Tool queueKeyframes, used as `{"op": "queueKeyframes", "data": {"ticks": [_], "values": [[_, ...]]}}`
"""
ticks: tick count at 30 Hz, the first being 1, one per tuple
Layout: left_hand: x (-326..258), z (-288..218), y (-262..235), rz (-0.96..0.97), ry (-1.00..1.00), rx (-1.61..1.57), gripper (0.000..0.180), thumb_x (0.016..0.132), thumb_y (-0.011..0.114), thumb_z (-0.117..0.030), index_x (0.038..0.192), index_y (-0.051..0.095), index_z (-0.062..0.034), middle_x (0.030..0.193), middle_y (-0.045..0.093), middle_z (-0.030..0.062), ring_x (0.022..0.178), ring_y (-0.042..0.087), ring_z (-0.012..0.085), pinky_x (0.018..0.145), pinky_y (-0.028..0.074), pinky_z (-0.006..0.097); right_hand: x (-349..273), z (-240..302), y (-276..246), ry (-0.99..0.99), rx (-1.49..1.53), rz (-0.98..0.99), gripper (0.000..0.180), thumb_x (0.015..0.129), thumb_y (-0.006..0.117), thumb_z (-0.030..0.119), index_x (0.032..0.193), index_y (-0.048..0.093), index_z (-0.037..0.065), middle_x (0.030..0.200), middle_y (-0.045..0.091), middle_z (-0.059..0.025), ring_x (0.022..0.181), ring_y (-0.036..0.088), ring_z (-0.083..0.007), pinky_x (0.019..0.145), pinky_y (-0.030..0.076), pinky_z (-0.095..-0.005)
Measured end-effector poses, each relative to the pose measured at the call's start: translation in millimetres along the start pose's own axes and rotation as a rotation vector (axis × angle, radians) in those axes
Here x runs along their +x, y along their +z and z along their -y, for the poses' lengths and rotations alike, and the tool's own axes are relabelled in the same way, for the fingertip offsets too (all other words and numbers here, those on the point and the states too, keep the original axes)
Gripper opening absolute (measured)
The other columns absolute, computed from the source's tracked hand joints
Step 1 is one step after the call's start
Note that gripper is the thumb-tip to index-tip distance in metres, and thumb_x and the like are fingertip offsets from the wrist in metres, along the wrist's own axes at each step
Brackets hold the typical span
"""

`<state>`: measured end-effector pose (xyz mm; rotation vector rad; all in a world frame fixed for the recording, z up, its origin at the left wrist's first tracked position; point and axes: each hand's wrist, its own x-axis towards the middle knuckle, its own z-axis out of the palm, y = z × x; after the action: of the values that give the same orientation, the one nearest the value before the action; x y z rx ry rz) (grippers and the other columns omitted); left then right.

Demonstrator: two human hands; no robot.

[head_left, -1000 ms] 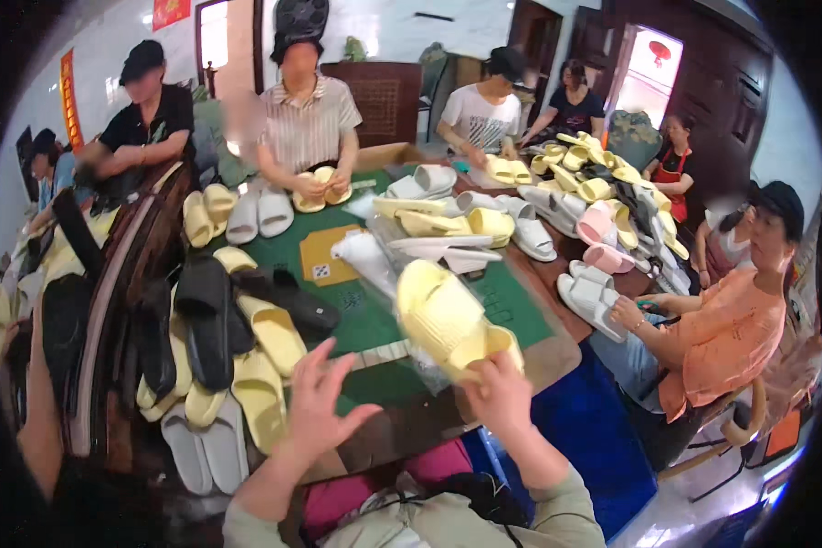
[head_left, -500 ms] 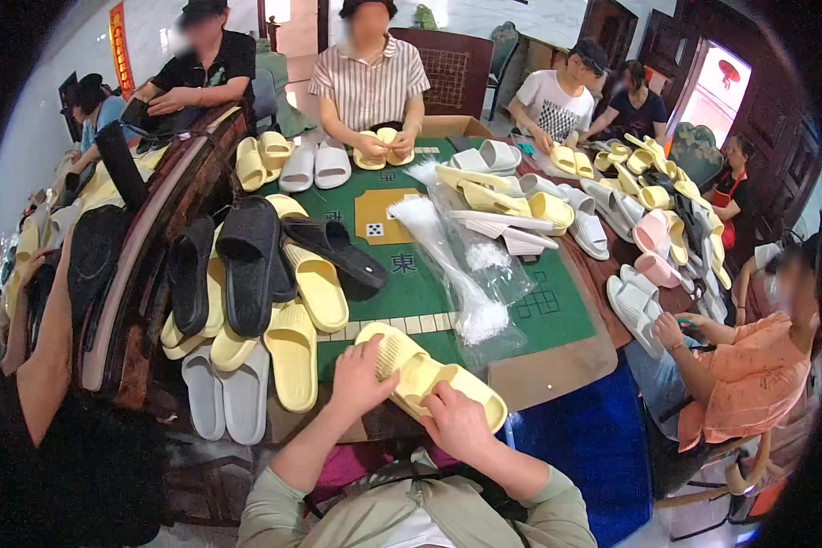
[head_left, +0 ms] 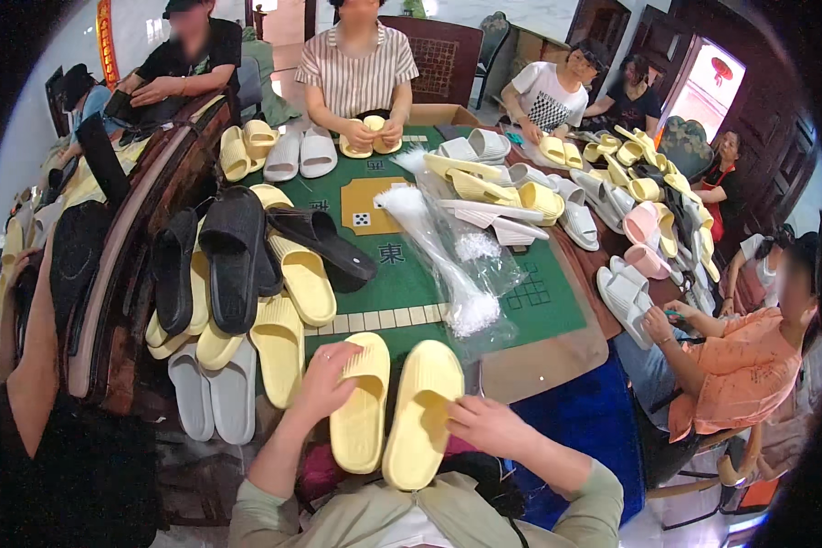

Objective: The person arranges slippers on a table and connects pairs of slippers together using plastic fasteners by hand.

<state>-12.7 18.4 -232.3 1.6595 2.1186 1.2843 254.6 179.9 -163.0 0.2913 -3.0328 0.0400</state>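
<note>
- Far to the left of my fingers I see a row of black foam slide sandals (head_left: 233, 260) and pale yellow ones (head_left: 303, 279) lying on the green felt counter (head_left: 530, 301), well apart from my hands.
- My left hand (head_left: 324, 384) has its fingers (head_left: 338, 361) curled over the outer edge of the left pale yellow ribbed foam slide sandal (head_left: 361, 402), gripping it near the toe end.
- That sandal's long axis runs away from me, sole side up, heel toward my chest.
- Just beside it, nearly parallel, lies the right pale yellow foam slide sandal (head_left: 423, 413); the two sit close along their inner edges, though I cannot tell whether they touch.
- My right hand (head_left: 489, 425) closes on its outer edge at mid-length, fingers (head_left: 461, 411) wrapped on the rim.
- Each hand is nearer its own sandal.
- Beyond my right fingers lies a clear plastic bag of white fasteners (head_left: 461, 274).
</note>
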Motion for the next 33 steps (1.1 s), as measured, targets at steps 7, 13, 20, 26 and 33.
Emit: {"op": "queueKeyframes", "data": {"ticks": [7,13,20,26,33], "values": [[-17.9,1.7,22.5,-0.225,-0.034,0.149,0.052,0.062,0.060,-0.001,0.114,0.057,-0.0046,0.110,0.055,0.0131,0.106,0.049,0.0349,0.094,0.039,0.044,36.7,-6.6,53.4,0.171,0.107,-0.286,0.040,0.072,0.059,0.012,0.111,0.057,0.004,0.121,0.054,-0.0091,0.110,0.050,-0.0301,0.094,0.044,-0.0389],[-13.7,7.3,35.8,-0.323,-0.100,0.205,0.049,0.064,0.060,-0.003,0.113,0.059,-0.0049,0.109,0.055,0.0113,0.104,0.048,0.0329,0.095,0.037,0.043,58.5,-41.3,83.0,0.164,0.112,-0.329,0.034,0.069,0.056,0.002,0.103,0.061,0.003,0.124,0.054,-0.0086,0.123,0.045,-0.0316,0.099,0.044,-0.0379],[12.2,14.4,39.9,-0.336,-0.048,0.252,0.054,0.063,0.062,-0.004,0.116,0.056,-0.0064,0.113,0.054,0.0119,0.108,0.047,0.0336,0.097,0.036,0.045,37.7,-57.4,79.5,0.073,0.303,-0.324,0.017,0.067,0.055,-0.007,0.080,0.058,0.005,0.106,0.060,-0.0072,0.124,0.047,-0.0322,0.096,0.046,-0.0401],[14.1,9.6,57.3,-0.324,-0.083,0.249,0.055,0.061,0.062,-0.005,0.116,0.055,-0.0083,0.111,0.054,0.0111,0.107,0.048,0.0331,0.096,0.036,0.045,-13.7,-55.9,84.9,0.446,0.385,-0.858,0.015,0.066,0.058,-0.004,0.076,0.058,0.007,0.082,0.062,-0.0085,0.083,0.062,-0.0295,0.074,0.049,-0.0384],[16.0,11.0,60.1,-0.381,-0.096,0.236,0.051,0.062,0.061,-0.005,0.112,0.058,-0.0073,0.110,0.054,0.0112,0.106,0.048,0.0332,0.095,0.037,0.044,0.2,-85.2,92.6,0.867,0.375,-0.715,0.009,0.077,0.068,0.009,0.086,0.067,0.006,0.084,0.064,-0.0093,0.083,0.059,-0.0281,0.073,0.048,-0.0370]]}}
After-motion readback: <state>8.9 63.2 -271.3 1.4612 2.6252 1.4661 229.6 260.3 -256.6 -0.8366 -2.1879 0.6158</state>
